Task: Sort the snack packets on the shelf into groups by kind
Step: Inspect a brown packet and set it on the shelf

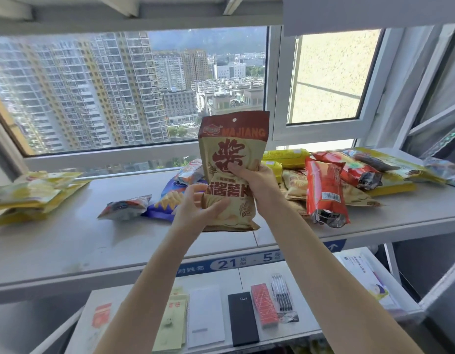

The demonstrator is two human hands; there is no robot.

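I hold a tan and brown chip packet point(231, 149) marked MAJIANG upright above the grey shelf point(68, 241). My right hand point(252, 178) grips its right side near the middle. My left hand point(199, 210) clasps its lower left corner. On the shelf lie a stack of yellow packets point(30, 195) at far left, a small blue-red packet point(125, 206), a purple chip packet point(167, 200) behind my left hand, and a red packet point(326, 190) to the right. More tan packets point(296, 186) lie partly hidden behind my right arm.
A mixed heap of red, yellow and dark packets point(369, 169) fills the shelf's right end beneath the window frame point(275, 98). A lower shelf point(310, 330) carries notebooks, envelopes and pens. A blue label strip point(236, 263) runs along the shelf's front edge.
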